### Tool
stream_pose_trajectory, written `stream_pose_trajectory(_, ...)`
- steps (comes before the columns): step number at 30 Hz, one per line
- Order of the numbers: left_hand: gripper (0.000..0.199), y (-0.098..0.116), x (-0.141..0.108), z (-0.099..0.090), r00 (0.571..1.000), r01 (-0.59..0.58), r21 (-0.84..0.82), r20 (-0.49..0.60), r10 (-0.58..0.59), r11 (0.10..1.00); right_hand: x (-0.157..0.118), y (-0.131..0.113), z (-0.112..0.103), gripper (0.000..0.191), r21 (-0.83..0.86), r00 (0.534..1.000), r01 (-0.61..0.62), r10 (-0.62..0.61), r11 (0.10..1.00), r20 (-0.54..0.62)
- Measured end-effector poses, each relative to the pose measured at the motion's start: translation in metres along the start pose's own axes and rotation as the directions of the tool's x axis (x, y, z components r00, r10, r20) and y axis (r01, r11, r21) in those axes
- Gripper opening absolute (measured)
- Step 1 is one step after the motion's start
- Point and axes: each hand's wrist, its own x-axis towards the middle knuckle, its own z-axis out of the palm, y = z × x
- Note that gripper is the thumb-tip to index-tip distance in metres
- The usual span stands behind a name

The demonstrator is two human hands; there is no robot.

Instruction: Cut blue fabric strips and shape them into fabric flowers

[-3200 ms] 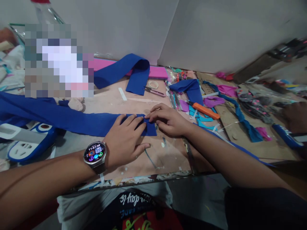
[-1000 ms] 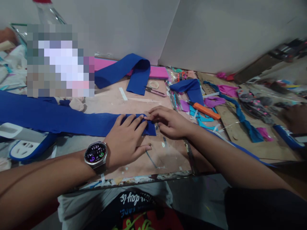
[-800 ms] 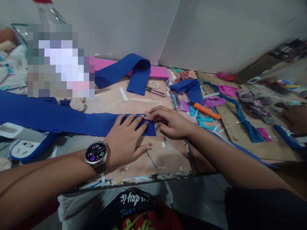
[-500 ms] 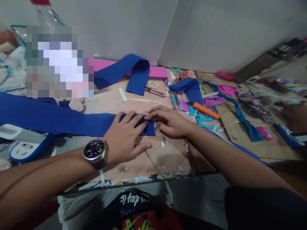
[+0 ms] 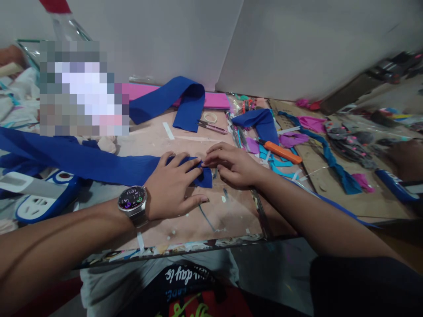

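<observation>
Two bare hands work at one end of a long blue fabric strip [image 5: 109, 169] on a worn, cluttered worktable [image 5: 231, 215]. The strip runs in from the left edge of the view, and its squared end lies on the tabletop before the person. The left hand [image 5: 175, 185], one round-faced smartwatch [image 5: 132, 199] at its wrist, lies palm down with fingers spread across the strip and thumb held wide, off the cloth. The right hand [image 5: 235, 165] is loosely curled, fingertips touching the strip near its end, just beside the left fingers; whether it pinches the cloth cannot be told.

Two more blue pieces lie beyond: one band [image 5: 190, 99] arches over a flat pink slab [image 5: 216, 101] by the wall, and one folded length [image 5: 264, 123] rests to the right. Between them sit one roll of tape [image 5: 210, 117] and one pair of pink-handled snips [image 5: 214, 127], touching or nearly so, with one short white strip [image 5: 168, 130] to their left.

One orange utility knife [image 5: 283, 152] lies among purple and light-blue scraps beyond the right wrist. Farther right, one twisted teal strip [image 5: 330, 163] crosses brown cardboard [image 5: 317, 187]. One blue-and-white power strip [image 5: 42, 202] stands near the left forearm; behind, one clear bottle [image 5: 68, 28] wears a red cap.
</observation>
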Motion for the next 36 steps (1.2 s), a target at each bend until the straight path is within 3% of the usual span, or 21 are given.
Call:
stream_pose_trajectory(10, 0.069, -0.001, -0.002, 0.002, 1.0, -0.005, -0.025, 0.004, 0.005, 1.0, -0.003, -0.001, 0.001, 0.046, 0.18, 0.996, -0.088, 0.089, 0.98, 0.003)
stream_pose_trajectory(30, 0.07, 0.006, -0.005, 0.0, 1.0, 0.021, 0.034, -0.02, -0.02, 0.999, -0.002, 0.003, 0.0, 0.046, 0.124, 0.997, -0.075, 0.078, 0.989, -0.026)
stream_pose_trajectory(36, 0.062, 0.009, -0.005, -0.003, 0.999, 0.029, 0.063, -0.04, -0.026, 0.998, 0.0, 0.005, 0.0, 0.048, 0.009, 0.999, 0.04, -0.039, 0.999, -0.028)
